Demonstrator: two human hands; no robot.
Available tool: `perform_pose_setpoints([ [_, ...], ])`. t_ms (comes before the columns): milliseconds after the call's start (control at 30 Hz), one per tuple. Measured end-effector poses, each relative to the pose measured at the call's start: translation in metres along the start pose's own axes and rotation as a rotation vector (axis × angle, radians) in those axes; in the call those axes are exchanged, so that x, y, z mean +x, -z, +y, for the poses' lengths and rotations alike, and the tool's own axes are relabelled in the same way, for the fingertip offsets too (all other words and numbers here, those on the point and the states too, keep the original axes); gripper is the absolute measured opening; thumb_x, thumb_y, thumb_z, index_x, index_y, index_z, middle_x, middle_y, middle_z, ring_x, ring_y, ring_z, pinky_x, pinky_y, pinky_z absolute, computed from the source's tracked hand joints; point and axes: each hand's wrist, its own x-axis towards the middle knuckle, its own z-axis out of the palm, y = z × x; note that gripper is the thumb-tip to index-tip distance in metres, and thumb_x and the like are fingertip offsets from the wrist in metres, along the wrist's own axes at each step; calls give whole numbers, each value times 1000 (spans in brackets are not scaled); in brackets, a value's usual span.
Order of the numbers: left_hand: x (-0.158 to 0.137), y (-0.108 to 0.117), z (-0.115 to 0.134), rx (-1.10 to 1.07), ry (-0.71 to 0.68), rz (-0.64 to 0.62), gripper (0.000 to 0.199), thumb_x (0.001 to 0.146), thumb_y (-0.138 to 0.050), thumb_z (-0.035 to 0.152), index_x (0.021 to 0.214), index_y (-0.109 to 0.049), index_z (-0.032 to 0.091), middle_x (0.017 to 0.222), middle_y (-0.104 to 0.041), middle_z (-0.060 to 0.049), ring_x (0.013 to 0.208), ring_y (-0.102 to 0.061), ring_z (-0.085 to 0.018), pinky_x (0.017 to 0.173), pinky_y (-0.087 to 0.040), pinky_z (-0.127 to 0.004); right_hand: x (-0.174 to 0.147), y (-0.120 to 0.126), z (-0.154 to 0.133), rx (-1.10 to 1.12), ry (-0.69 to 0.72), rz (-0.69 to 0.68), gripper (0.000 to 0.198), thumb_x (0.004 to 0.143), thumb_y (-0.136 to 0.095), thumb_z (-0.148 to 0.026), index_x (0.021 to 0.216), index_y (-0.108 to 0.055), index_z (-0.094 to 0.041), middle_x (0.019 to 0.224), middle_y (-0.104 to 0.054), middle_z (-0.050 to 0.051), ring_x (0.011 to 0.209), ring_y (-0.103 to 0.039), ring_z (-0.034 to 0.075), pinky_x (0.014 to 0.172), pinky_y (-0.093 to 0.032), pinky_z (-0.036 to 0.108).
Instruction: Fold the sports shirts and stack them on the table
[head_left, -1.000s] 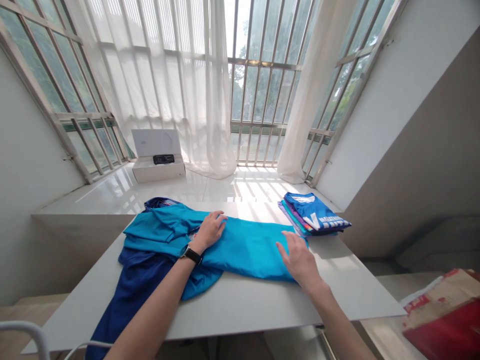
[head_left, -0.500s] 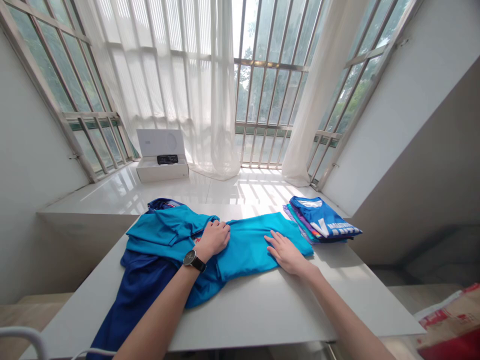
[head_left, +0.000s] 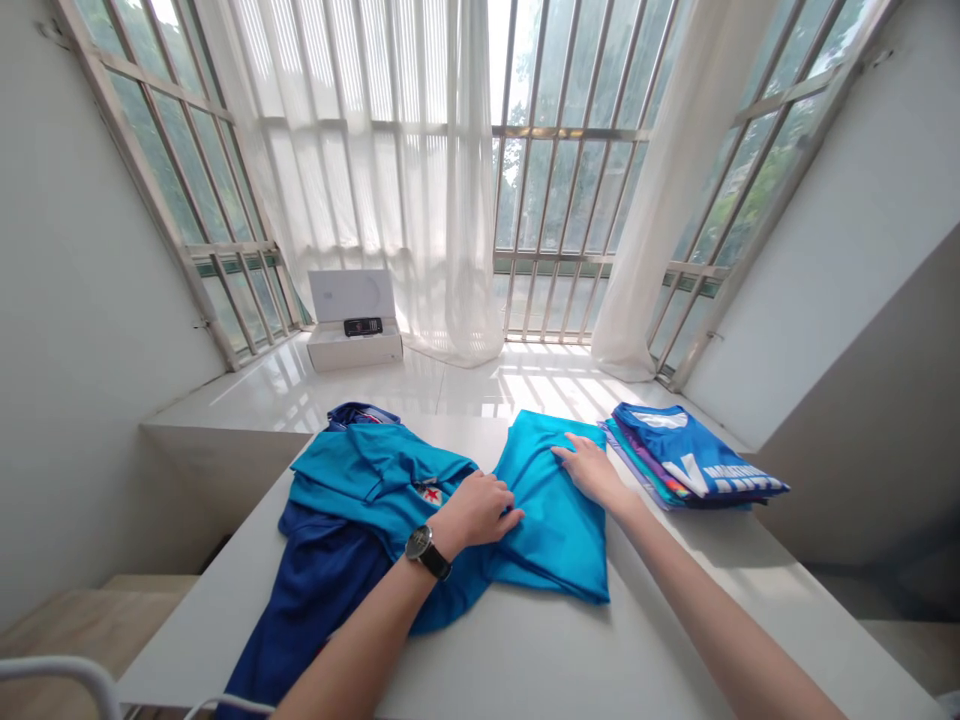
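A teal shirt [head_left: 547, 545] lies on the white table, partly folded, with its right part forming a rough rectangle. My left hand [head_left: 476, 510], wearing a black-strapped watch [head_left: 426, 552] on the wrist, rests on the middle of the shirt. Its fingers are curled down onto the cloth and the fingertips are partly hidden. Towards the far right of the shirt, my right hand [head_left: 592, 470] touches the fabric with its fingers stretched and apart. Just left of my left hand a white and red star badge [head_left: 429, 494] shows on the cloth.
Dark blue clothing [head_left: 300, 590] lies under the shirt's left side and hangs over the front edge. A stack of folded shirts [head_left: 697, 460] sits at the right. An open white box [head_left: 356, 350] holding a black device [head_left: 363, 326] stands on the window ledge [head_left: 225, 405].
The shirt's right part has turned and shifted away from its flat sideways spread, its near corner now closer to me. My right hand has moved to its far side. The view has shifted slightly.
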Motion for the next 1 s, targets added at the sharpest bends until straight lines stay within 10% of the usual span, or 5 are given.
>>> perform_pose_setpoints([
  [200, 0, -7, 13, -239, -124, -7, 39, 106, -41, 39, 94, -74, 21, 90, -74, -6, 86, -67, -20, 82, -48, -30, -50, -8, -25, 146, -105, 2, 60, 100, -41, -51, 149, -51, -17, 156, -45, 18, 144, -40, 36, 116, -34, 49],
  [400, -1, -18, -24, -142, 190, 199, 35, 105, -42, 31, 132, -58, 17, 136, -62, -15, 126, -56, -27, 106, -44, -40, -77, -17, -53, 185, -152, -52, 74, 99, -31, -66, 159, -32, -24, 167, -25, 12, 153, -20, 37, 122, -18, 55],
  [600, -16, 9, -46, -95, 356, -70, 39, 103, -41, 35, 89, -73, 17, 92, -75, -11, 86, -70, -23, 77, -51, -31, -60, -17, -30, 180, -74, -78, 74, 99, -30, -68, 160, -29, -26, 168, -23, 10, 155, -16, 33, 124, -17, 52],
  [833, -32, 42, -42, -476, 414, -647, 15, 66, -79, 33, 71, -75, 19, 66, -73, -1, 58, -65, -17, 52, -44, -24, -35, -18, -16, 170, -23, -68, 72, 100, -31, -65, 160, -30, -25, 168, -24, 12, 155, -16, 31, 124, -17, 53],
  [1000, -28, 37, -44, -326, 452, -422, 17, 67, -80, 32, 77, -74, 20, 71, -73, -2, 67, -67, -20, 60, -48, -25, -21, -14, -29, 191, 21, -93, 76, 99, -29, -67, 161, -27, -24, 168, -20, 12, 155, -14, 32, 124, -14, 54],
])
